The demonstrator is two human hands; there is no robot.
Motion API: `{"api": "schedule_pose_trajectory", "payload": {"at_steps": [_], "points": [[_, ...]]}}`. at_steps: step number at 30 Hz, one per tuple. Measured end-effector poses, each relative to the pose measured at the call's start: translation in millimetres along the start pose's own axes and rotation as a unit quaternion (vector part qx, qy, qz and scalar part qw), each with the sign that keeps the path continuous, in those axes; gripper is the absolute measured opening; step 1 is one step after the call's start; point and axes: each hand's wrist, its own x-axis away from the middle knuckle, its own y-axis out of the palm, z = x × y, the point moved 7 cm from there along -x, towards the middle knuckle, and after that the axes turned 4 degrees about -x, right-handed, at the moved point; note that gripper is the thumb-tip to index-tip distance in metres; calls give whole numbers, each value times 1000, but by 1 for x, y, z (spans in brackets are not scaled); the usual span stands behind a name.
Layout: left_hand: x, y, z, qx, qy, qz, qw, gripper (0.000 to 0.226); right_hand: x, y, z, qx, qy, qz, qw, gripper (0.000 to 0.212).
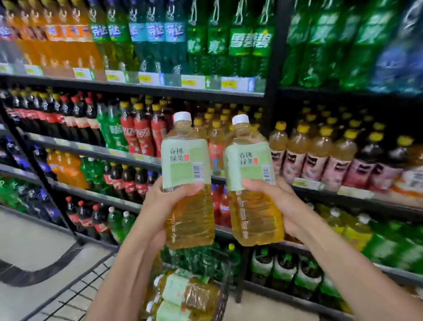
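- Fingers [186,190] of the left hand [163,209] wrapped round the middle of the left bottle [184,161], thumb laid across the front just under the pale green label, other fingers hidden behind
- Fingers [257,183] of the right hand [276,200] clasping the right bottle [249,161] the same way, thumb pressed on the front at the label's lower edge, palm cupping the far side
- Both bottles upright, white caps on, full of amber tea, held side by side at chest height, near each other but not touching, labels facing the camera
- Directly below, a wire cart [63,312] carrying a shrink-wrapped pack [180,305] of matching tea bottles lying on their sides
- Straight ahead, a dark shelf [312,184] crowded with yellow-capped bottles [318,152], with colas and green sodas on the rows to the left and above
- Probably mid-stocking: a pair taken up for the shelf, carried between cart and rack, neither one set down yet
- Next move, by judgement: finding the facing meant for this tea, not identifiable from here, then reaching in one hand at a time, keeping each bottle upright, label outward, base sliding onto the shelf without knocking the neighbours
- Firm grip needed until each base rests flat, since full bottles this size would be heavy and slick
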Motion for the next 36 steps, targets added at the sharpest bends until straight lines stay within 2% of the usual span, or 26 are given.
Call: {"api": "schedule_pose_trajectory", "payload": {"at_steps": [3,6,10,13,18,21,23,26,28,33,36], "points": [[6,68,-4,-5,2,-60,998,79,41,-63,-17,-17,-12,63,998,65],[22,137,-13,-15,6,-99,995,79,86,-128,-29,-40,-22,110,993,58],[56,229,-32,-23,3,-141,990,85,155,-219,-40,-51,-43,181,981,68],[81,295,-45,-22,4,-165,986,78,209,-279,-49,-49,-59,220,972,78],[124,406,-66,-33,0,-231,972,73,298,-368,-65,-26,-83,274,958,79],[148,464,-75,-37,-1,-262,964,77,341,-413,-74,-36,-88,303,948,70],[160,497,-81,-47,-9,-280,959,84,363,-441,-79,-48,-93,314,944,66],[169,544,-91,-55,-11,-301,952,93,385,-482,-84,-59,-97,331,937,80],[171,573,-99,-56,-12,-310,949,99,395,-509,-87,-65,-102,333,935,81],[167,647,-123,-46,-3,-327,944,83,405,-578,-99,-85,-117,324,935,55],[158,691,-141,-50,-8,-331,942,81,401,-618,-107,-114,-121,305,938,63]]}}
